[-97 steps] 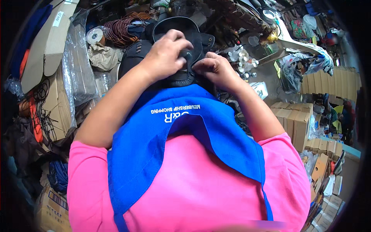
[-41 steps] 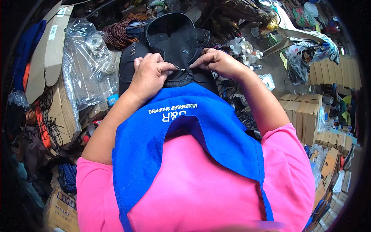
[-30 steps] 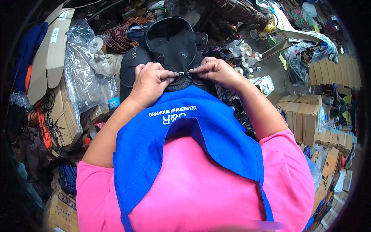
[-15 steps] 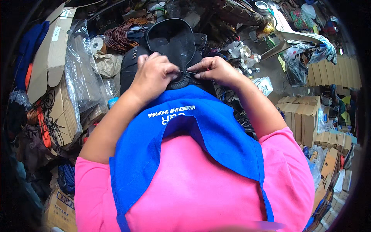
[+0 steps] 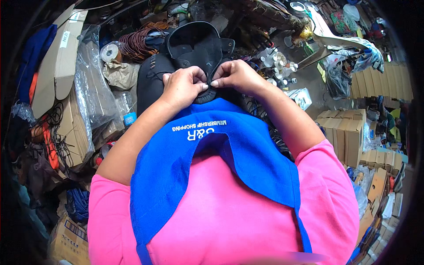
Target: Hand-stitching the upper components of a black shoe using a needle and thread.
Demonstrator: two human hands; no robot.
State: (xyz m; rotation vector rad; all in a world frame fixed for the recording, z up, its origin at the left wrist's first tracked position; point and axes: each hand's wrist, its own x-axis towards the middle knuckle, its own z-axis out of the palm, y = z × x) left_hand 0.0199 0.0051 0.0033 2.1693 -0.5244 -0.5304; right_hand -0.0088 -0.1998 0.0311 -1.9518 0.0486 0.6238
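Observation:
A black boot (image 5: 207, 49) sits upright between my knees, its opening away from me and its rounded toe (image 5: 205, 96) toward my apron. Eyelets show on its spread side flaps. My left hand (image 5: 183, 88) is closed, thumb and fingers pinched together at the lower end of the lacing gap. Right beside it, my right hand (image 5: 237, 77) pinches at the same spot, thumb tip nearly meeting the left thumb. Whatever is between the fingertips is too small to make out. A blue apron (image 5: 198, 115) lies just below the toe.
Flattened cardboard (image 5: 55, 62) and clear plastic sheeting (image 5: 90, 84) stand on the left, near a spool (image 5: 110, 52) and coiled brown cord (image 5: 139, 44). Small white-capped bottles (image 5: 280, 62) stand to the right. Stacked cardboard boxes (image 5: 342, 132) lie farther right.
Both hands have turned and closed in on the lower lacing gap. My left hand has shifted slightly right and nearer me; the boot's flaps sit differently around the tongue.

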